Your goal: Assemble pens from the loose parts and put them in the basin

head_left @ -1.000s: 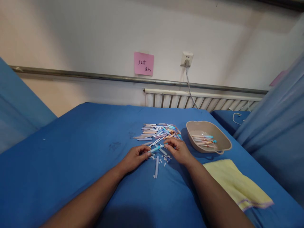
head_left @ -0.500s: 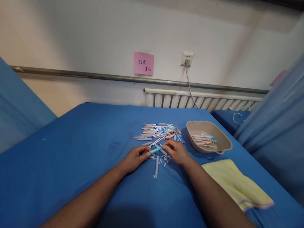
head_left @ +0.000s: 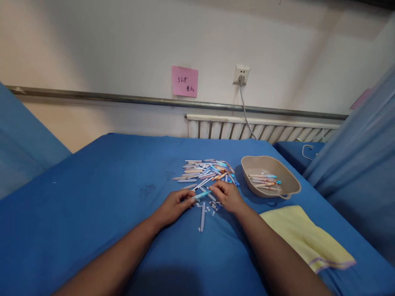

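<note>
My left hand [head_left: 174,205] pinches one end of a light blue pen [head_left: 202,194] just above the blue cloth. My right hand [head_left: 226,195], fingers curled, meets the pen's other end. Behind both hands lies a heap of pen parts [head_left: 206,171]: barrels, refills and caps in white, blue and orange. Small loose bits and a pale barrel [head_left: 203,216] lie between my wrists.
A beige tray [head_left: 290,187] with several finished pens stands right of the heap. A yellow towel [head_left: 305,237] lies at the front right. The blue-covered table [head_left: 92,197] runs back to a wall with a radiator [head_left: 262,131], a socket and a pink note.
My right hand has slid a little left, closing on the pen's tip. The left hand has kept its hold on the pen.
</note>
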Motion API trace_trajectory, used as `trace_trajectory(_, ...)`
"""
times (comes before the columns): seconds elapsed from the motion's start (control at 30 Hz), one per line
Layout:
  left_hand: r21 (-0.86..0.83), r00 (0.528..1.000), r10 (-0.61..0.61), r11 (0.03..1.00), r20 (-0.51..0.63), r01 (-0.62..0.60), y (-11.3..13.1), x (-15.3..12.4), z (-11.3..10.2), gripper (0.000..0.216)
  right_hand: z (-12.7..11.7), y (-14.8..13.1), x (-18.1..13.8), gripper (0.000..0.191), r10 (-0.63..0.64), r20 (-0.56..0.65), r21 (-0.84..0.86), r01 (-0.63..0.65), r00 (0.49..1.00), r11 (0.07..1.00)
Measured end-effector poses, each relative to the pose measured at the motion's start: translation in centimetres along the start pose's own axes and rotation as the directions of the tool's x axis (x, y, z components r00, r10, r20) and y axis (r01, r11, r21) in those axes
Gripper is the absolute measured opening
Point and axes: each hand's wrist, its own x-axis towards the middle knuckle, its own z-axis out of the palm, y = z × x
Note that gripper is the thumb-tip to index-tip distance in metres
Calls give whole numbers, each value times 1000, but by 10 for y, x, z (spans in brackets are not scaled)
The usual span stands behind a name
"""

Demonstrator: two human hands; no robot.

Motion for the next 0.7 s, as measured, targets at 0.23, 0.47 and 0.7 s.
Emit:
trace_trajectory(0.23, -142, 999, -40, 989, -15, 37, 0, 1, 3, 28, 6, 2, -3, 26, 51, 11, 239, -52, 999, 970)
trace_trajectory(0.47, -164, 999, -41, 986, -31, 36, -5, 2, 3, 27, 9, 10, -1, 17, 87, -14, 297, -79, 996, 952)
trace_trajectory(0.7, -112, 999, -22, 994, -23, 19, -3, 1, 2, 27, 6, 6, 0, 21, 58, -14, 142, -56, 998, 988)
